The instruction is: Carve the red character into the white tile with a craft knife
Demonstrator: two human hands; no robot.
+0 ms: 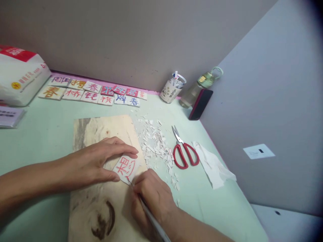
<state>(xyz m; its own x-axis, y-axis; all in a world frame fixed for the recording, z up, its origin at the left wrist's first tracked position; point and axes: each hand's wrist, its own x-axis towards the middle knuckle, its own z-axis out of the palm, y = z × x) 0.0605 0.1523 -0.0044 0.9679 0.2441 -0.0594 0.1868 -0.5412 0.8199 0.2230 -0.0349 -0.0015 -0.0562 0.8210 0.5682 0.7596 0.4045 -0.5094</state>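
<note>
White tile (129, 158) by the fingers (133, 152): 1 char., 想, in red. Tile rows at back of tabletop (45, 134), L to R. Front row incl. gold 春 tile (51, 92), red 桥 tile (72, 94), red 钱 tile (90, 97), blue 牌 tile (120, 99), last a blue 春 tile (133, 102). Back row incl. pinkish-purple 春 tile (92, 87), blue-on-red 花 tile (107, 90), blue-on-red 居 tile (132, 92), small red 茶 tile (142, 94). Can (170, 91): 三花茶, vert., dark on white label. Bag (22, 82): white chars. on red block, red line lower down; blurred, so can't be sure of wording.

Tile (127, 166) on board (87, 201) (scissors (180, 142) rightward).
</note>
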